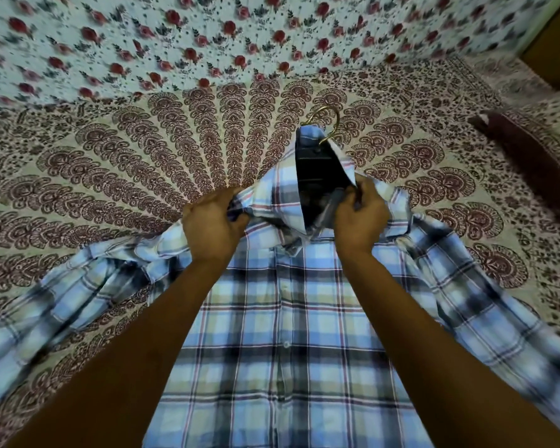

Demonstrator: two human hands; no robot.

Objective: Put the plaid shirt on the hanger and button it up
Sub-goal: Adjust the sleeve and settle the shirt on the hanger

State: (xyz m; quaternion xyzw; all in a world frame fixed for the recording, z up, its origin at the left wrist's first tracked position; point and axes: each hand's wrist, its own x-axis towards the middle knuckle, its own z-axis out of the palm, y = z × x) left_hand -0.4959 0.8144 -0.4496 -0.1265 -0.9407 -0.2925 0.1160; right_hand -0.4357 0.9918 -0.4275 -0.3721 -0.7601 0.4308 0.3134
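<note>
Plaid shirt lies front-up on the bed, sleeves spread to both sides, so the placket faces the person and the fabric stays flat for buttoning. Hanger is already inside: only its gold hook shows, poking out past the collar top. Body of the hanger is hidden under the cloth.

Left hand has its fingers closed on the shoulder/collar fabric on that side, probably bracing it so the neck doesn't slide. Right hand has its fingers pinched on the opposite collar edge, pulling it toward the middle. Collar is open, dark inner lining visible between the two hands.

Lower placket looks closed, at least one button visible on it. Judgement: work is at the top button or collar, task near the end. Blurry there, can't confirm whether the top button is through.
</note>
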